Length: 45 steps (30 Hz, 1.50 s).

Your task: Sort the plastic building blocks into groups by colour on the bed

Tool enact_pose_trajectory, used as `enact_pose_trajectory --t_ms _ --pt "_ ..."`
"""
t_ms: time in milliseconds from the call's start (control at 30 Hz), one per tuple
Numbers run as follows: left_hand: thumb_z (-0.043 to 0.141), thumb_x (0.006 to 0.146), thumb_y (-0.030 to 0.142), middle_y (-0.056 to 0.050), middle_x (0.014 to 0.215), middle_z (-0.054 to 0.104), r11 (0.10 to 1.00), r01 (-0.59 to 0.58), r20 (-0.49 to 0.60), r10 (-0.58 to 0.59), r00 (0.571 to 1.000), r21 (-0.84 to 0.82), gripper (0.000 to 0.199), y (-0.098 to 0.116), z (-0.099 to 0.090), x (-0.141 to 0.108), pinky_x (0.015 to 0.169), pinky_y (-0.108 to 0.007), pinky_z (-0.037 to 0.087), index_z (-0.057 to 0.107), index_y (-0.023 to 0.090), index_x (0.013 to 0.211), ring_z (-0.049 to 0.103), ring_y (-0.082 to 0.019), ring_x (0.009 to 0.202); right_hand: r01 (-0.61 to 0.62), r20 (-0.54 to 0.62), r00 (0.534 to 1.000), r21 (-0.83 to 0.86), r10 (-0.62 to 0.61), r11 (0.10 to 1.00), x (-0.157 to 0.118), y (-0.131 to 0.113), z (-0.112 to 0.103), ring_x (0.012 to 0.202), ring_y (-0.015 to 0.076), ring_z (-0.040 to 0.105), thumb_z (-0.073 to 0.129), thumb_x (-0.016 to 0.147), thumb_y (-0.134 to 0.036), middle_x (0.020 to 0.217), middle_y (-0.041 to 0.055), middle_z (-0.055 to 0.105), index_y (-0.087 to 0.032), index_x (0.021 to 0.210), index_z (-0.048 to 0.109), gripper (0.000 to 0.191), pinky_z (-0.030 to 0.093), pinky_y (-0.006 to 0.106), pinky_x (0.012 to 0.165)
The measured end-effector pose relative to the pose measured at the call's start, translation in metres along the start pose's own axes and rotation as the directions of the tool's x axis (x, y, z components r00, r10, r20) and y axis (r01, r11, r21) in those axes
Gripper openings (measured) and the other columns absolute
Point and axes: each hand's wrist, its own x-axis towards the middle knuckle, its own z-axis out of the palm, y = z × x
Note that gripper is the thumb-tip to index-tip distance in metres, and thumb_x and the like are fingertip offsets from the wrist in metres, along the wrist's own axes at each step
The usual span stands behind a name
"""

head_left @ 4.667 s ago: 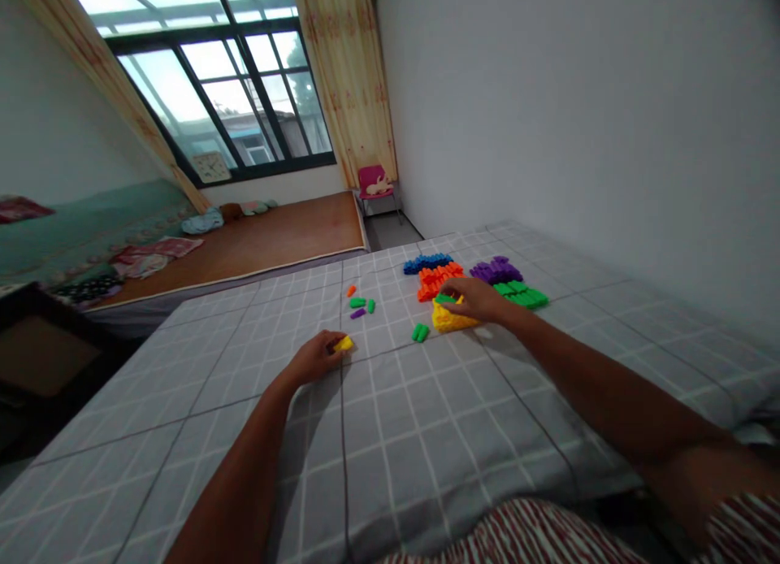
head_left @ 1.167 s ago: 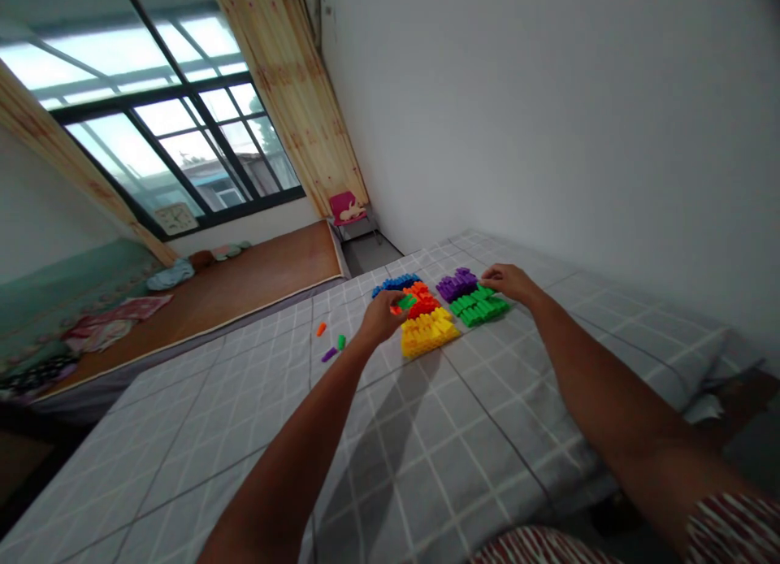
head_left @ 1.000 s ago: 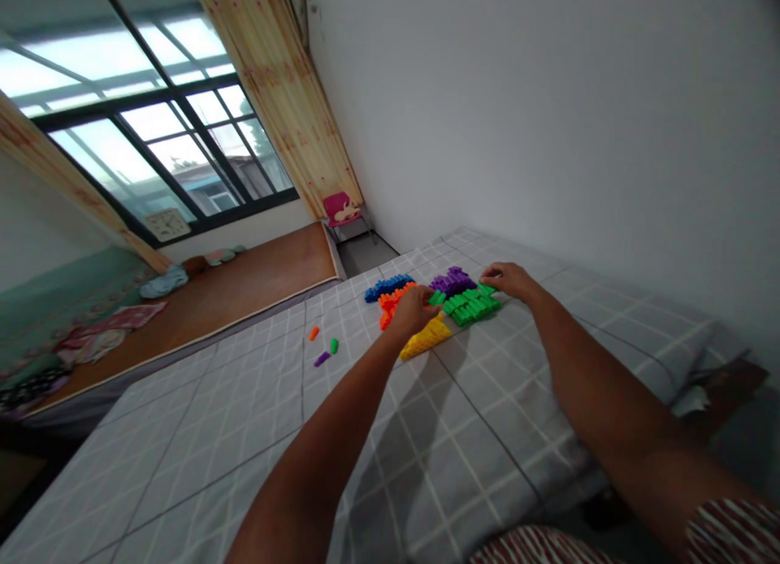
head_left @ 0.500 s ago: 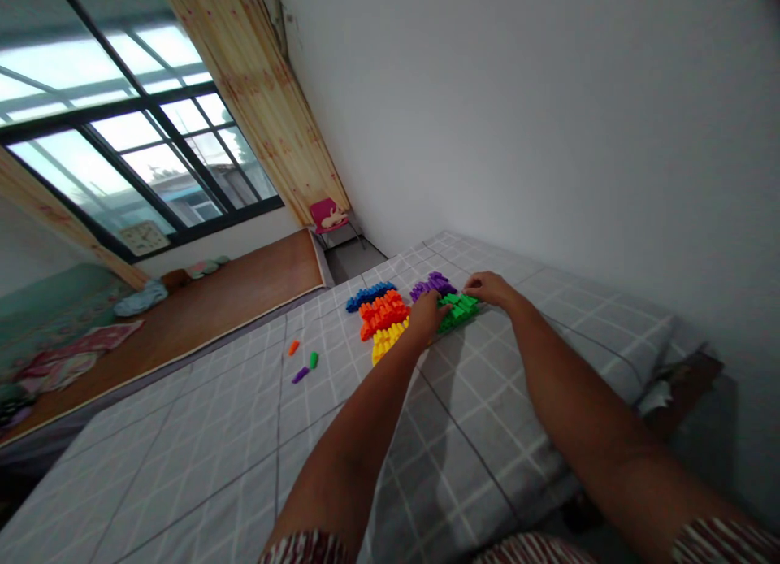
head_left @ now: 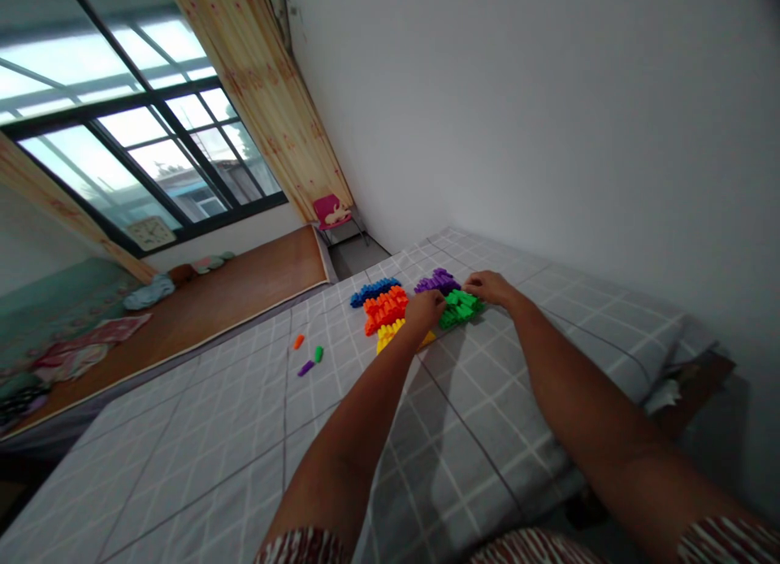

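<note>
Small plastic pieces lie in colour groups on a grey checked cloth: blue [head_left: 374,291], orange [head_left: 385,308], yellow [head_left: 390,334], purple [head_left: 437,281] and green [head_left: 461,307]. My left hand [head_left: 426,305] is at the left edge of the green group, above the yellow one, with its fingers curled together; whatever is in them is hidden. At the green group's upper right edge is my right hand [head_left: 484,286], its fingers pinched together on something too small to make out. My left forearm covers part of the yellow group.
Three loose pieces, orange [head_left: 298,341], green [head_left: 318,353] and purple [head_left: 305,368], lie left of the groups on the cloth [head_left: 244,450]. A white wall [head_left: 517,125] borders the far right side. Beyond the cloth stands a pink chair [head_left: 329,209].
My left hand has shifted slightly right, its fingers more closed beside the green pieces. My right hand is almost where it was. The whole view has moved a little.
</note>
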Motion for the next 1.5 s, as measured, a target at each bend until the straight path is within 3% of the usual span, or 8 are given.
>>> enact_pose_trajectory --t_ms 233,533,667,833,900,1133,1333,1500 --pt "0.043 0.094 0.043 -0.005 0.083 0.072 0.999 0.03 -0.157 -0.032 0.987 -0.016 0.035 -0.031 -0.037 -0.031 0.064 -0.026 0.042 0.07 0.021 0.09 0.064 -0.018 0.075 -0.071 -0.136 0.988 -0.015 0.068 0.997 0.0 0.002 -0.002 0.066 0.0163 0.064 0.048 0.087 -0.043 0.072 0.0045 0.072 -0.018 0.076 0.069 0.035 0.041 0.024 0.058" --pt "0.047 0.087 0.028 -0.006 0.086 0.074 0.839 0.496 -0.339 -0.544 0.767 -0.225 0.031 -0.232 -0.103 -0.142 0.073 -0.026 0.046 0.07 0.017 0.105 0.065 -0.017 0.08 0.176 -0.523 0.843 0.052 -0.123 0.983 -0.017 -0.055 0.007 0.072 0.0206 0.067 0.047 0.091 -0.044 0.085 0.0076 0.074 -0.019 0.102 0.065 0.033 0.048 0.03 0.069" --pt "0.051 0.081 0.02 -0.008 0.093 0.075 0.782 0.562 -0.286 -0.622 0.729 -0.269 0.033 -0.277 -0.088 -0.182 0.077 -0.029 0.049 0.071 0.016 0.107 0.067 -0.019 0.086 0.484 -0.179 0.867 0.081 -0.465 0.871 -0.044 -0.146 0.037 0.074 0.0192 0.065 0.046 0.093 -0.04 0.09 0.0062 0.073 -0.021 0.096 0.067 0.028 0.048 0.03 0.069" --pt "0.064 0.075 0.025 -0.006 0.095 0.075 0.821 0.487 -0.165 -0.547 0.821 -0.298 0.028 -0.284 -0.063 -0.188 0.076 -0.026 0.049 0.074 0.017 0.101 0.067 -0.019 0.086 0.781 0.406 0.505 0.161 -0.762 0.603 -0.088 -0.241 0.089 0.08 0.017 0.065 0.049 0.092 -0.029 0.091 0.0059 0.072 -0.021 0.096 0.068 0.022 0.045 0.026 0.069" --pt "0.071 0.069 0.025 -0.004 0.089 0.076 0.837 0.45 -0.124 -0.505 0.854 -0.312 0.027 -0.286 -0.057 -0.189 0.075 -0.025 0.049 0.076 0.018 0.094 0.067 -0.019 0.083 0.814 0.502 0.445 0.119 -0.742 0.569 -0.091 -0.263 0.107 0.082 0.0175 0.066 0.049 0.092 -0.027 0.091 0.0058 0.072 -0.021 0.094 0.069 0.021 0.043 0.026 0.069" --pt "0.063 0.079 0.024 -0.008 0.097 0.075 0.823 0.413 -0.215 -0.518 0.828 -0.391 0.031 -0.299 -0.044 -0.202 0.08 -0.029 0.049 0.072 0.016 0.107 0.067 -0.02 0.088 0.692 0.437 0.679 -0.112 -0.591 0.713 -0.01 -0.301 0.176 0.106 0.0208 0.06 0.046 0.09 -0.011 0.118 0.0098 0.068 -0.019 0.121 0.063 0.036 0.043 0.03 0.088" --pt "0.048 0.089 0.024 -0.012 0.103 0.073 0.791 0.403 -0.323 -0.572 0.754 -0.46 0.037 -0.305 -0.037 -0.203 0.084 -0.031 0.049 0.066 0.014 0.12 0.066 -0.021 0.093 0.704 0.525 0.67 -0.226 -0.525 0.673 0.018 -0.315 0.213 0.105 0.0233 0.059 0.049 0.09 -0.017 0.114 0.0123 0.068 -0.018 0.109 0.068 0.026 0.044 0.03 0.085" --pt "0.052 0.085 0.025 -0.005 0.083 0.072 0.682 0.319 -0.311 -0.632 0.71 -0.658 0.031 -0.311 -0.03 -0.203 0.068 -0.026 0.05 0.068 0.017 0.11 0.063 -0.014 0.066 0.669 0.447 0.712 -0.2 -0.541 0.716 0.005 -0.308 0.2 0.097 0.0238 0.061 0.058 0.088 -0.029 0.102 0.0118 0.07 -0.018 0.103 0.067 0.021 0.043 0.029 0.077"
